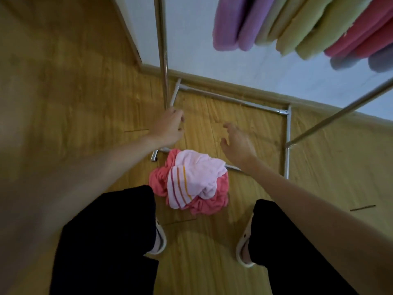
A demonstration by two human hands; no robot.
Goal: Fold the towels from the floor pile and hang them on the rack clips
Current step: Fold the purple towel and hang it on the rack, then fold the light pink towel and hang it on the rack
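A small pile of towels lies on the wooden floor between my feet: a pale pink towel with purple and orange stripes sits on top of a crumpled coral towel. My left hand is stretched out above the floor near the foot of the rack's left upright, fingers loosely curled, holding nothing. My right hand hovers above and beyond the pile with fingers spread and relaxed. Several folded towels, purple, green, red and blue, hang from the rack at the top right.
The metal rack's base frame lies on the floor against the white wall, and its front bar passes under the pile. A slanted rack bar crosses at the right. My legs in black trousers and white slippers stand before the pile.
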